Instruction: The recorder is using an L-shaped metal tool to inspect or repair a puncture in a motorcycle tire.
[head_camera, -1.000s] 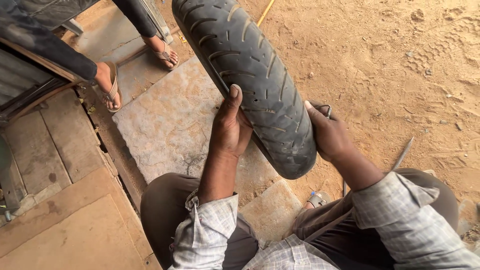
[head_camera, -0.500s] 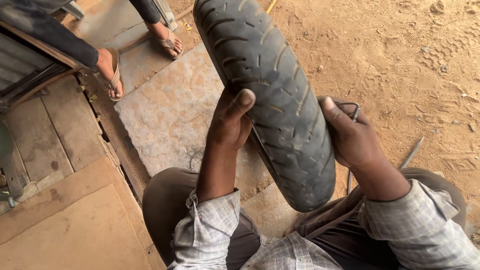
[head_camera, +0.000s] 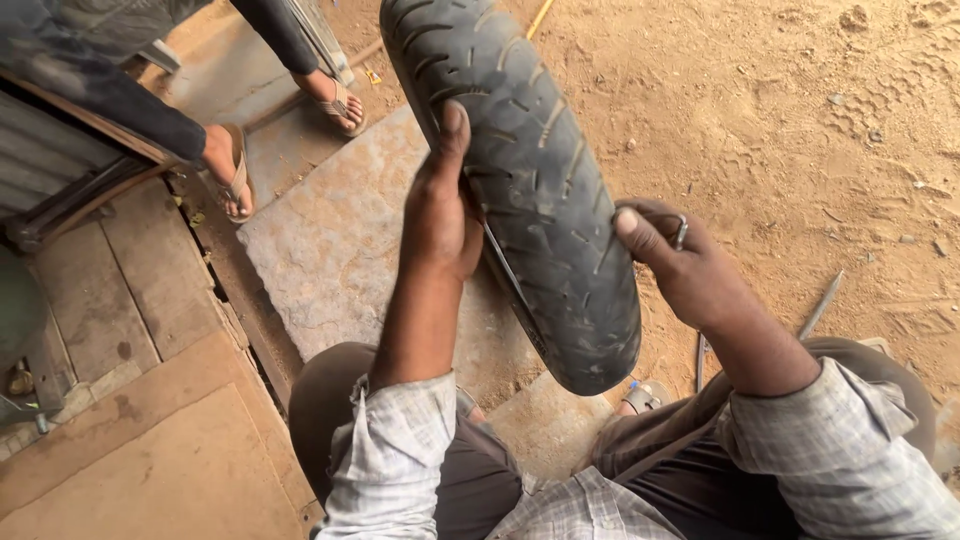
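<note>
We hold the black treaded rubber tyre (head_camera: 530, 190) upright: left hand (head_camera: 440, 215) clamped on its edge, right hand (head_camera: 680, 265) gripping opposite; it has risen closer since a second ago.

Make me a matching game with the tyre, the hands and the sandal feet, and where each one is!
Things:
1. black tyre
2. left hand
3. right hand
4. sandalled feet of another person

Places or states:
A. pressed on the tyre's left edge, thumb pointing up
B. standing on the stone slab at the upper left
C. held upright between both hands
D. on the tyre's right side, holding a small metal thing

Pairs: 1-C, 2-A, 3-D, 4-B
</note>
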